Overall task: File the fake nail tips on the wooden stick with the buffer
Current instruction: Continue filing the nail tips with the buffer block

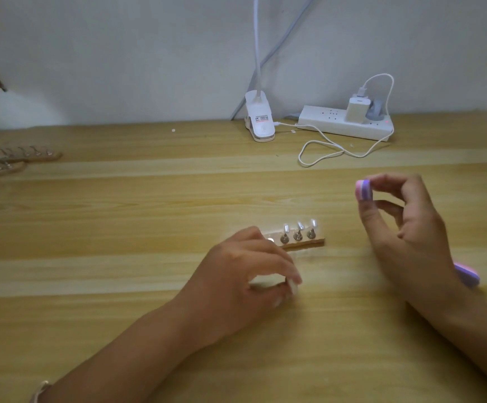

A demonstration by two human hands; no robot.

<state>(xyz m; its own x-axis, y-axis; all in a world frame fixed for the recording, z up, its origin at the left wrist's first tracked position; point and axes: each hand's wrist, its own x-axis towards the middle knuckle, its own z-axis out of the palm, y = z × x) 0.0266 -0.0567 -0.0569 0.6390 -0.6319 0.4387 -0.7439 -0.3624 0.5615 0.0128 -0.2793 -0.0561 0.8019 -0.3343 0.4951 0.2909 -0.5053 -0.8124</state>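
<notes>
A short wooden stick (300, 242) lies on the table (120, 257) with three clear fake nail tips (299, 226) standing on small metal holders. My left hand (245, 274) rests on the table just in front of the stick and hides its left end. Its fingers are loosely curled, with nothing visible in them. My right hand (407, 228) is raised to the right of the stick and pinches a pink and purple buffer (363, 191) between thumb and fingers. The buffer's other end pokes out behind the wrist.
Two more wooden sticks with nail tips (18, 158) lie at the far left. At the back by the wall stand a white clip lamp base (259, 120) and a power strip (344, 123) with a charger, its white cable (323, 152) looping forward.
</notes>
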